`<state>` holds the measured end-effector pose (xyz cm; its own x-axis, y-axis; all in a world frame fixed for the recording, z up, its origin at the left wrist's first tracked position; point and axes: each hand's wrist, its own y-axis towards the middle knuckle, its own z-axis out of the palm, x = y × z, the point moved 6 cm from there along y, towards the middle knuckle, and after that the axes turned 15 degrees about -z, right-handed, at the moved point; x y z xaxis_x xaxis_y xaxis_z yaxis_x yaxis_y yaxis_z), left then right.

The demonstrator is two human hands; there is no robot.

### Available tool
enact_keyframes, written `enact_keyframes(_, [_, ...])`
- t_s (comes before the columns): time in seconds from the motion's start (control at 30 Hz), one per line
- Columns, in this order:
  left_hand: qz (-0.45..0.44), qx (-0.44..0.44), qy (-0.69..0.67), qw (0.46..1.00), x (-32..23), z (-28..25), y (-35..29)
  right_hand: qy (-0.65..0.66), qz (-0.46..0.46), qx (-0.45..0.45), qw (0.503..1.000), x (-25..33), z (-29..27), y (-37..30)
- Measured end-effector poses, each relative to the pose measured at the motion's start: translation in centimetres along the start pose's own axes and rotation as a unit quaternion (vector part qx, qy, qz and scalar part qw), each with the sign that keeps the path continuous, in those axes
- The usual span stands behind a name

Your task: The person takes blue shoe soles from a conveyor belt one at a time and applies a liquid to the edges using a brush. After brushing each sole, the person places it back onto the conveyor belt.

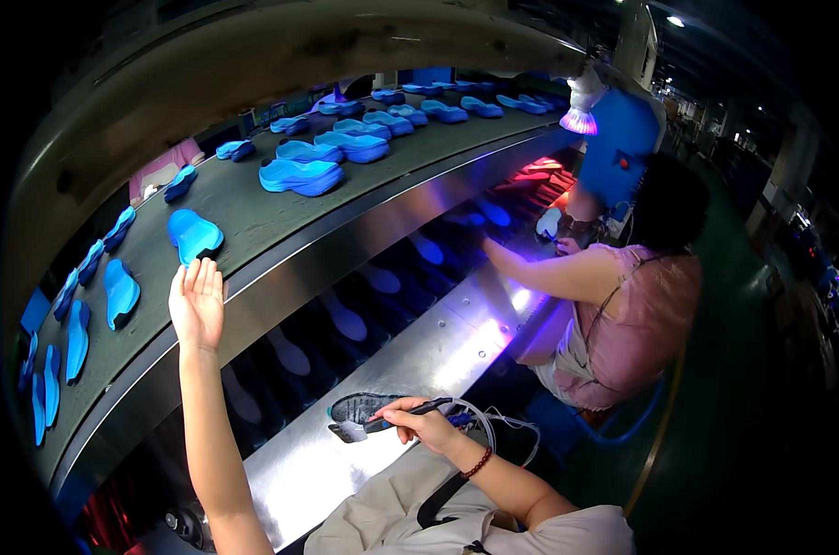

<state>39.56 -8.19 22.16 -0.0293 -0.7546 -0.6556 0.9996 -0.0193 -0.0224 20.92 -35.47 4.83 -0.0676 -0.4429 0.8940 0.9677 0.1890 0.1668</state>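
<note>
Lying just beyond left grip (197, 303): blue sole (194, 235)

The blue shoe soles (301, 176) in the upper left look like smooth, matt foam or rubber, lying on a dull grey belt (243, 208). Below it, the metal shelf (419, 361) at centre is brushed steel, glossy under violet light. The pen-like tool (410, 412) looks like dark plastic.
</note>
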Motion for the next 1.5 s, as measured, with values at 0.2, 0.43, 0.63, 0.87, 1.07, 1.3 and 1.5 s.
enact_keyframes(0.2, [0.015,0.015,0.039,0.999,0.0,-0.5,0.5,-0.007,0.009,-0.007,1.0,0.0,-0.2,-0.2])
enact_keyframes(0.43, [0.021,0.006,0.037,0.999,0.3,0.3,0.0,-0.007,0.016,-0.01,1.0,-0.1,-0.6,-0.1])
enact_keyframes(0.63, [0.019,-0.001,0.031,0.999,0.6,1.0,-0.4,-0.015,0.018,0.004,1.0,-0.6,-0.8,-0.1])
enact_keyframes(0.87, [0.019,-0.001,0.024,1.0,0.7,0.6,0.2,-0.012,0.01,-0.001,1.0,-0.1,-0.8,0.1])
enact_keyframes(1.07, [0.018,-0.005,0.022,1.0,0.9,0.7,0.3,-0.011,0.012,-0.004,1.0,-0.1,-1.0,0.2])
enact_keyframes(1.3, [0.019,-0.009,0.023,1.0,1.1,1.3,0.1,-0.009,0.02,-0.007,1.0,-0.1,-1.1,0.4])
enact_keyframes(1.5, [0.008,0.013,0.01,1.0,1.1,1.0,0.6,-0.003,0.022,-0.004,1.0,-0.2,-1.2,0.5])
